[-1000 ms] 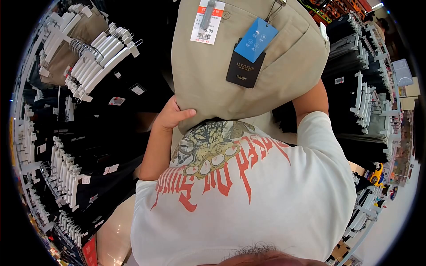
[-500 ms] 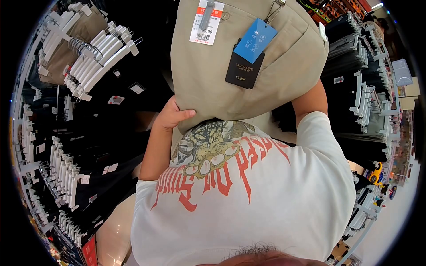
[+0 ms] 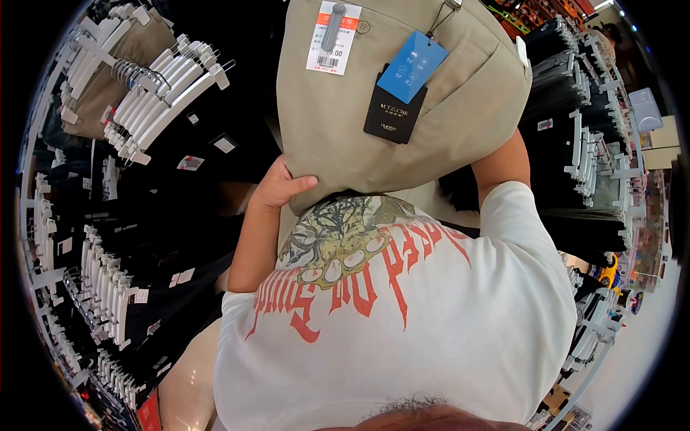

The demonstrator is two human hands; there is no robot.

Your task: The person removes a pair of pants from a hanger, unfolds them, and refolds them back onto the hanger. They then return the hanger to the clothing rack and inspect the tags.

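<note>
Beige trousers (image 3: 338, 122) spread in front of my chest at the top of the head view. A white price tag (image 3: 332, 54) with an orange band hangs on them by a grey security pin (image 3: 333, 27). Beside a slanted pocket dangle a blue tag (image 3: 412, 66) and a black tag (image 3: 388, 118) on a bead chain. My left hand (image 3: 284, 185) grips the trousers' lower left edge, thumb on top and fingers underneath. On the other side my right forearm (image 3: 507, 161) passes beneath the cloth, which hides that hand.
Racks with white hangers (image 3: 169, 97) and dark trousers (image 3: 165, 208) line the left side. More hangers (image 3: 586, 158) with dark and grey garments stand at the right. A pale floor (image 3: 188, 381) shows at the lower left. Colourful goods (image 3: 609, 273) hang at the far right.
The tags have swung very slightly, and the racks have shifted a little in view. My left hand keeps the same grip on the trousers.
</note>
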